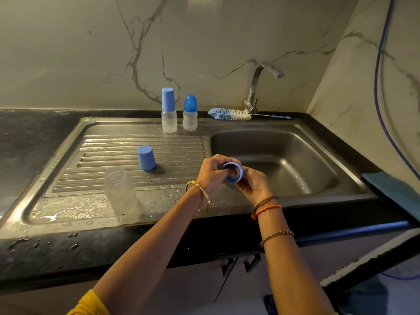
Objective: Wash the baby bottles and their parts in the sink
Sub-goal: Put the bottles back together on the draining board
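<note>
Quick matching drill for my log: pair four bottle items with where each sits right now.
Items:
1. blue ring
2. bottle brush
3. open clear bottle
4. loose blue cap

Places:
A. ribbed drainboard, standing alone
B. front of the drainboard, no cap on
C. held in both hands
D. behind the basin, by the tap

Pairs: 1-C, 2-D, 3-B, 4-A

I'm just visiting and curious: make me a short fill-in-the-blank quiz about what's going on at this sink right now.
1. Both hands hold a blue ____ over the sink edge.
2. The open clear bottle stands on the drainboard without its ____.
3. The bottle brush lies beside the ____.
4. Against the wall stand ____ capped bottles.

Missing words: ring; cap; tap; two
</note>
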Demonstrator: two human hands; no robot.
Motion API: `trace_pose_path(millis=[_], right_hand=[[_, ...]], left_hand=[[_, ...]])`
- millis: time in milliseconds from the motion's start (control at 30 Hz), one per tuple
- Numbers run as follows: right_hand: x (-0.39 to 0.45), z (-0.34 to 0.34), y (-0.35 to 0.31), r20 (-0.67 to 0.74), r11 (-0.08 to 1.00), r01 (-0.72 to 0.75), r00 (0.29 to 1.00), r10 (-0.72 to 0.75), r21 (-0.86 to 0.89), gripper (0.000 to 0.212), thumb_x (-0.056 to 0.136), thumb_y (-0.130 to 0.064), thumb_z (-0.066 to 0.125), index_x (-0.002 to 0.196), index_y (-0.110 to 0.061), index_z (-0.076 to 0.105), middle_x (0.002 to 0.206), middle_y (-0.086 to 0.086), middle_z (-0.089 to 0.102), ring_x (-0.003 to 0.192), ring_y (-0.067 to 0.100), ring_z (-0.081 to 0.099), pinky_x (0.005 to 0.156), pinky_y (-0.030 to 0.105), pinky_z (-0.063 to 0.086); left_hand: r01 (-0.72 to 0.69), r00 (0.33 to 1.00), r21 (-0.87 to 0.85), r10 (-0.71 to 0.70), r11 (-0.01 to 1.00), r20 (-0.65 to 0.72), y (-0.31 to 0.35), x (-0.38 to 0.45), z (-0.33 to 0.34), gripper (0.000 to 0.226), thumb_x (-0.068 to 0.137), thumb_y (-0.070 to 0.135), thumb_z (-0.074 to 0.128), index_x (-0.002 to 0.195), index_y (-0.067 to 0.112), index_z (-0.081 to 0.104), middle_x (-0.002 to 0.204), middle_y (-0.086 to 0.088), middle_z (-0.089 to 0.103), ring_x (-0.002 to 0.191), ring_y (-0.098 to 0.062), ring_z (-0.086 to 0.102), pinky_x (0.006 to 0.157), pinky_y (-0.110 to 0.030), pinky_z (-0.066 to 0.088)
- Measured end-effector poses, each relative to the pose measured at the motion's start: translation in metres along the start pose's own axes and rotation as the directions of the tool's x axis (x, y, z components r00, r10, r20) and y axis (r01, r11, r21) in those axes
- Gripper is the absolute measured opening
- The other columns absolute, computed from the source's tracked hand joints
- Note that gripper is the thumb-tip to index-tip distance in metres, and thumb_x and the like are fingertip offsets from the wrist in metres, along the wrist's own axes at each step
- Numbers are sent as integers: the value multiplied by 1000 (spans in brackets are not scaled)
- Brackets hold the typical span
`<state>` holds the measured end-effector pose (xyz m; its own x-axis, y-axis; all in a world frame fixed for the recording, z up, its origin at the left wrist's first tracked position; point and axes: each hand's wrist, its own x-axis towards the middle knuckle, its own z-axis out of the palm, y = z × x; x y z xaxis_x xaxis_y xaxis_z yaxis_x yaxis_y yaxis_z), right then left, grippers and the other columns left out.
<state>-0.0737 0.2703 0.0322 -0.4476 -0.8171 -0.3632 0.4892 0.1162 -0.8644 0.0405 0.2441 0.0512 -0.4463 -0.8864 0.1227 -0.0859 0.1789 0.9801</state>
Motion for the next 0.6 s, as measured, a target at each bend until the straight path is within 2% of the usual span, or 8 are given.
trace_pose_path(millis=[100,200,300,367,500,533,567,600], right_hand=[[1,-10,-3,172,999,-28,985,24,20,39,87,-3,53,56,-12,74,57,2,68,52,8,65,48,16,50],[-1,-13,-4,170,1000,-6,985,8,-12,18,87,-9,58,74,-8,70,61,3,70,55,9,66,49,17,51],[-4,-16,-15,131,977,127,986,-105,-172,10,86,-6,60,79,-10,65,59,-3,69,56,6,66,48,16,50],[-8,-19,-31,173,945,254,960,-221,-205,16,84,-2,60,76,-12,68,63,-4,71,60,6,67,51,15,50],[-23,-24,-52,271,944,322,905,-328,70,17,74,-9,61,68,-16,75,70,-3,72,65,6,67,55,16,52],[-21,-25,-47,216,931,358,917,-337,-67,15,75,-7,62,71,-13,75,70,1,71,63,9,67,54,18,52],[-18,-25,-39,115,870,367,930,-348,-330,11,76,-4,64,78,-8,75,70,7,70,62,15,66,55,22,53],[-13,-26,-30,40,681,308,924,-380,-664,10,77,-2,65,84,-2,73,74,13,69,67,24,66,59,27,52]], left_hand=[[-33,999,4,33,999,-26,5,2,-4,21,79,-1,66,90,16,70,91,7,56,82,-8,55,58,-12,44],[-5,998,23,7,1000,-70,8,2,-6,18,82,6,65,93,20,70,89,5,59,67,-5,53,45,-7,40],[50,990,17,-48,999,-132,8,1,-8,19,79,7,68,96,17,71,84,3,62,66,-7,54,52,-14,43],[94,986,-118,-108,989,-128,9,-2,-12,17,78,12,72,95,16,70,77,6,63,66,-5,55,53,-13,43],[164,978,-339,-198,926,-67,8,-9,-16,8,85,25,65,92,25,67,78,7,65,70,-5,59,62,-18,45],[181,972,-329,-219,927,-83,4,-10,-16,10,86,26,63,95,22,67,80,6,65,72,-6,59,63,-19,46],[204,963,-305,-247,930,-111,1,-11,-16,15,88,26,62,99,18,66,80,4,63,72,-7,58,63,-19,46],[232,949,-278,-279,932,-144,-3,-12,-16,20,88,25,62,104,13,66,79,1,62,70,-9,57,63,-19,47]])
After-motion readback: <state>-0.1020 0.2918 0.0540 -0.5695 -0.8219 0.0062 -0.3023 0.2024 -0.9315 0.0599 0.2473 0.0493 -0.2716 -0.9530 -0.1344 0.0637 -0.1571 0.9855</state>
